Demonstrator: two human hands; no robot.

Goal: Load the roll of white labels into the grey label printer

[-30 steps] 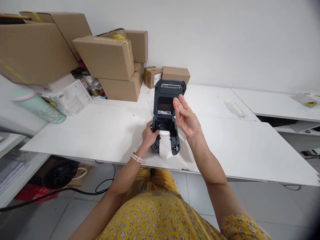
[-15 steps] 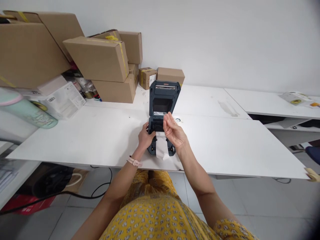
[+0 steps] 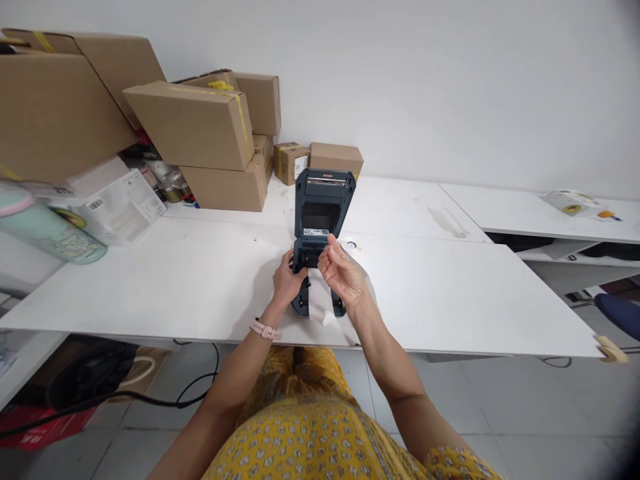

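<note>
A dark blue label printer stands open near the front of the white table, its lid tilted up and back. A white strip of label paper hangs out of its front. My left hand rests against the printer's left side, fingers curled on the body. My right hand hovers over the paper bay, fingers bent and pinched together at the paper's upper end; what they hold is hidden.
Stacked cardboard boxes and a white carton crowd the table's back left. A pale green bottle lies at the far left. Two small boxes sit behind the printer. A tape roll lies on the right-hand table.
My right hand came down from beside the raised lid to the paper bay and closed its fingers. The left hand stayed on the printer's side. The view shifted slightly.
</note>
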